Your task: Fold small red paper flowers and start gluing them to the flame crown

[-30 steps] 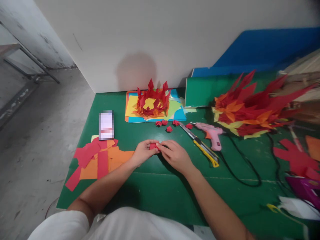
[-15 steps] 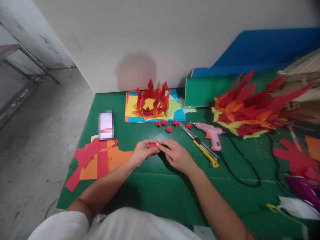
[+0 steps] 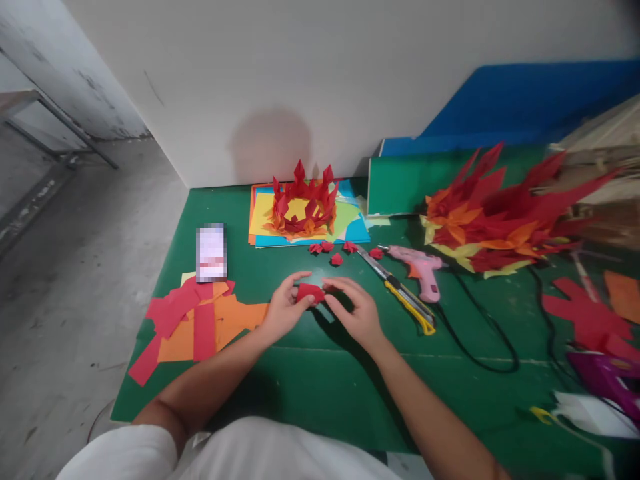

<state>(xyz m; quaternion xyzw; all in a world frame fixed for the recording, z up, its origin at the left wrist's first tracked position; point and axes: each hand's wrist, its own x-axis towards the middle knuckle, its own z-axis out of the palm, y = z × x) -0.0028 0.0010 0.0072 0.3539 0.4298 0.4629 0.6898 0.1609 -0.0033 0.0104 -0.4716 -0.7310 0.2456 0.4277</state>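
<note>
A small folded piece of red paper (image 3: 311, 293) is held above the green table, between my two hands. My left hand (image 3: 287, 308) pinches it from the left, thumb across its front and index finger raised off it. At the paper's right edge, the thumb and fingertips of my right hand (image 3: 354, 310) close on it. Beyond the hands lie several small folded red paper pieces (image 3: 337, 259). A yellow utility knife (image 3: 407, 303) and a pink glue gun (image 3: 424, 272) rest to the right of them.
A red and orange paper crown (image 3: 304, 217) sits on coloured sheets (image 3: 260, 217) at the back. A larger flame-like paper piece (image 3: 490, 230) stands right. Loose red and orange paper strips (image 3: 204, 327) and a phone (image 3: 211, 253) lie left. A black cord (image 3: 480, 363) loops at right.
My right index finger has come off the paper's face, and that hand now meets the right edge. The left index finger has lifted, and more of the red paper shows.
</note>
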